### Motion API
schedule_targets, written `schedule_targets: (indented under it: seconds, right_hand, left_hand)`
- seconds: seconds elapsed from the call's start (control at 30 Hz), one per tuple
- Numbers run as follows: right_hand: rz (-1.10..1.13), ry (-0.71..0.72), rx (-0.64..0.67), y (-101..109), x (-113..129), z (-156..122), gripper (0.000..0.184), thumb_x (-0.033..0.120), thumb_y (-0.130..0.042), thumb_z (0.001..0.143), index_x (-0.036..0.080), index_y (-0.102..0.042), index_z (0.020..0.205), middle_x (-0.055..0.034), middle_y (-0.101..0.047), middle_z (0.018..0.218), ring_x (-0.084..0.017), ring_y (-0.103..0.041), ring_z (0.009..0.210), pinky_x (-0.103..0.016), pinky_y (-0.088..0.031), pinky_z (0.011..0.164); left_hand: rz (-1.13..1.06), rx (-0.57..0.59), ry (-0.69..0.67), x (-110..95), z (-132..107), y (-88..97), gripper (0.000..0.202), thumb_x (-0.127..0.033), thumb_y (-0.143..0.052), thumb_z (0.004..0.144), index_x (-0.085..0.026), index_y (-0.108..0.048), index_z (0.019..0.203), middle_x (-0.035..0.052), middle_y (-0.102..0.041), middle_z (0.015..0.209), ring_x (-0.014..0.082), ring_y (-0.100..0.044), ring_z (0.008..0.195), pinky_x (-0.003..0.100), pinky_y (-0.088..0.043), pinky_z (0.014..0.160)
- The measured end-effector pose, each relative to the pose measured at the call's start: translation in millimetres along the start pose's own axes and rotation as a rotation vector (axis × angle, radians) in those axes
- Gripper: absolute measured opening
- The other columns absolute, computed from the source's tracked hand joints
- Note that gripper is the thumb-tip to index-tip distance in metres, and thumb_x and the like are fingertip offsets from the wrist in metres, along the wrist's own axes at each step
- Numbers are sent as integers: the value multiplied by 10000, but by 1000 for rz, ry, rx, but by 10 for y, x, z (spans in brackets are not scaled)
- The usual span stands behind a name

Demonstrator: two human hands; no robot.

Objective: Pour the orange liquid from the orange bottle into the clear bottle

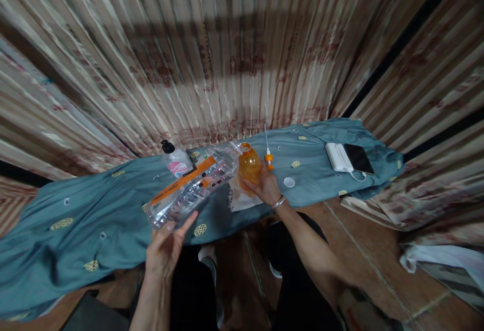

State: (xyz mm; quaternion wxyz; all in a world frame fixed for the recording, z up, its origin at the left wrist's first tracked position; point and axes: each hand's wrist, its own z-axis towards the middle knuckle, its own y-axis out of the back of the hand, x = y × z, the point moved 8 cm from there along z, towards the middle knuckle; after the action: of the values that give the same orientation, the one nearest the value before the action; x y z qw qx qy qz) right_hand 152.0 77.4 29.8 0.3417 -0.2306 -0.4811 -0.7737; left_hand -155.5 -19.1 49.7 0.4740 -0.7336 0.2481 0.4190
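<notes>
Amber jar (249,165) sits clamped in our right hand (264,187), clear plastic bottle (192,187) tilted onto its rim, base propped on straight fingers of our left hand (166,250); a slip there probably spills onto the cloth (94,210).

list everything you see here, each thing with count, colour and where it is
clear plastic package: 1, clear with orange card, over the cloth
orange bottle: 1, orange, upright mid-cloth
pump bottle: 1, clear, black top, behind the package
thin tube: 1, white with orange collar, right of the orange bottle
round cap: 1, white, on the cloth
power bank: 1, white, right end of cloth
phone: 1, black, beside the power bank
cloth: 1, teal, yellow motifs
curtain: 1, striped beige, behind
left hand: 1, holding the package's near end
right hand: 1, gripping the orange bottle
</notes>
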Motion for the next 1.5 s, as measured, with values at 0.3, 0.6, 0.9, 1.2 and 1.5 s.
schedule_targets:
  seconds: [0.3,0.6,0.9,1.2,1.5]
  right_hand:
    - [2,-1,-41,-2,-50,-4,813,652,-710,840,155,-464,1435,-186,-782,1232,-388,-776,1103,-509,-646,943]
    - [-32,-11,24,30,36,-14,776,638,-698,892,152,-437,1439,-206,-759,1262,-379,-761,1130,-483,-637,968]
    - [-56,10,10,18,24,-21,836,617,-714,897,127,-407,1500,-190,-764,1251,-348,-768,1123,-449,-631,970]
    - [-59,41,-17,26,43,-11,808,549,-751,892,148,-430,1516,-175,-762,1266,-330,-772,1131,-445,-635,959]
    - [-36,17,14,11,-4,-8,794,595,-730,898,128,-466,1484,-192,-764,1248,-341,-768,1134,-470,-627,979]
  left_hand:
    - [17,6,-11,-7,9,15,533,-314,-974,475,-277,-807,979,50,-775,1215,487,-371,1539,784,-446,1106]
    - [60,13,-39,-46,-2,11,514,-333,-962,505,-272,-783,984,45,-766,1239,449,-470,1477,736,-435,1142]
    - [86,-11,-70,-110,-36,-7,603,-367,-978,469,-291,-794,1039,60,-731,1298,464,-456,1474,616,-626,972]
    - [112,-8,-80,-130,-34,-43,633,-390,-969,474,-299,-779,1072,63,-718,1312,447,-449,1479,553,-641,952]
    - [123,-5,-91,-132,-20,-26,560,-385,-947,501,-302,-765,1024,41,-729,1175,409,-529,1403,548,-629,973]
